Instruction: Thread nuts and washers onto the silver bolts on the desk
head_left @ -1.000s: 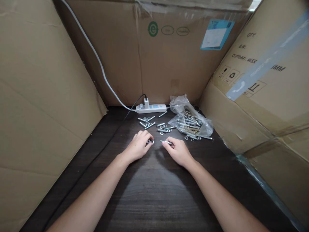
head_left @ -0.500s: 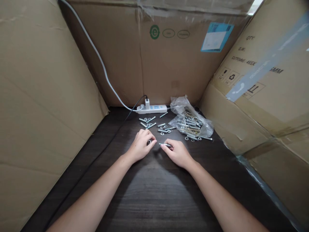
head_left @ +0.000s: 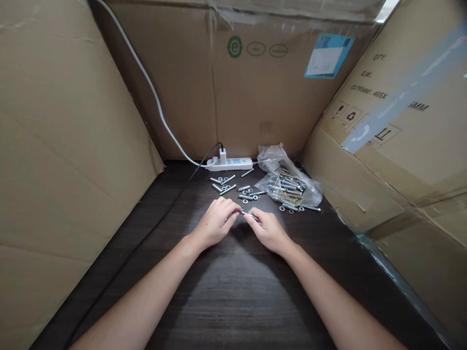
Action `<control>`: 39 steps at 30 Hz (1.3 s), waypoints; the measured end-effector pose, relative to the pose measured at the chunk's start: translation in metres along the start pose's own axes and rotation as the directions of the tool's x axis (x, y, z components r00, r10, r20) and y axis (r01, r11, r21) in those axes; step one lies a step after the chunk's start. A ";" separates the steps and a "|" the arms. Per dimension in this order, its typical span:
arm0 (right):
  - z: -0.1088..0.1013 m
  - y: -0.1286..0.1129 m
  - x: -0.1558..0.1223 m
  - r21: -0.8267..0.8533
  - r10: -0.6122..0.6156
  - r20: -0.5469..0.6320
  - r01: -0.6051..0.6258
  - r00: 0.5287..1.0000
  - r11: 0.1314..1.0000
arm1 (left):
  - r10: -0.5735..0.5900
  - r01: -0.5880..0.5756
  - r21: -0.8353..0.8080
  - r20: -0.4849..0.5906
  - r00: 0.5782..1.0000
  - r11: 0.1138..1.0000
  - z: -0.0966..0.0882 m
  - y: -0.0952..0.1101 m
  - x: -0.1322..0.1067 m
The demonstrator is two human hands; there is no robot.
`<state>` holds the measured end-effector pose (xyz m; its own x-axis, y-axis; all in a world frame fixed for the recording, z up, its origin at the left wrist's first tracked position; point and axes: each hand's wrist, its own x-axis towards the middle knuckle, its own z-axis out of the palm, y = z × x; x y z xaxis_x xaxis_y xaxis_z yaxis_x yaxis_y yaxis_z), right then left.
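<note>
Head view: on the dark wood table (head_left: 233, 301), the right hand (head_left: 269, 229) pinches a bolt (head_left: 249, 214). The left hand (head_left: 215, 222) closes its fingers on the tip. Behind lie loose bolts (head_left: 228, 188), a plastic bag (head_left: 288, 182) and a white power strip (head_left: 233, 164). The cardboard box (head_left: 397, 121) reads "QTY:" and "G.W.:".

We seem to be in a storeroom or packing corner turned into a makeshift workbench. Large cardboard shipping cartons (head_left: 54, 146) wall in a dark wooden tabletop (head_left: 233, 301) on the left, back and right, and they carry handling marks (head_left: 365, 126) and a blue label (head_left: 328, 54). Near the tabletop's back edge lie a white power strip (head_left: 229, 164), loose bolts and washers (head_left: 233, 187) and a plastic bag of hardware (head_left: 288, 184).
</note>
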<state>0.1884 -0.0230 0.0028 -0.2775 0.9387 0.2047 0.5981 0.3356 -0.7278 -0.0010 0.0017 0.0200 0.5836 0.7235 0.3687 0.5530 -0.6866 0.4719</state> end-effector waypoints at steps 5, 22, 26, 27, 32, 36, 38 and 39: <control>-0.001 -0.001 -0.001 0.026 -0.012 0.032 0.011 0.999 1.000 | 0.016 -0.016 0.007 0.038 0.999 1.000 -0.003 0.002 0.001; 0.004 0.003 -0.001 0.174 0.025 -0.075 -0.012 0.997 0.985 | -0.051 0.031 0.151 0.127 0.991 0.988 -0.024 -0.003 -0.004; 0.004 0.003 -0.001 0.138 0.046 -0.078 -0.035 0.996 0.990 | -0.184 0.148 0.229 0.146 0.972 0.962 -0.024 -0.015 -0.007; 0.003 0.003 -0.001 0.140 0.048 -0.076 -0.037 0.996 0.989 | -0.222 0.180 0.255 0.147 0.964 0.950 -0.022 -0.017 -0.007; 0.003 0.000 -0.001 0.140 0.057 -0.065 -0.048 0.996 0.989 | -0.309 0.244 0.339 0.150 0.939 0.908 -0.014 -0.019 -0.007; 0.002 -0.001 -0.001 0.144 0.061 -0.063 -0.051 0.996 0.988 | -0.320 0.247 0.367 0.154 0.935 0.897 -0.013 -0.018 -0.006; 0.002 -0.001 -0.001 0.144 0.058 -0.061 -0.049 0.996 0.988 | -0.319 0.246 0.362 0.156 0.935 0.899 -0.014 -0.018 -0.006; 0.002 -0.001 -0.001 0.142 0.056 -0.059 -0.047 0.997 0.989 | -0.317 0.246 0.354 0.156 0.936 0.902 -0.015 -0.018 -0.006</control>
<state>0.1862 -0.0247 0.0019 -0.1985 0.9591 0.2018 0.4981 0.2760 -0.8220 -0.0234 0.0105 0.0208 0.4636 0.8832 0.0709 0.8532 -0.4666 0.2332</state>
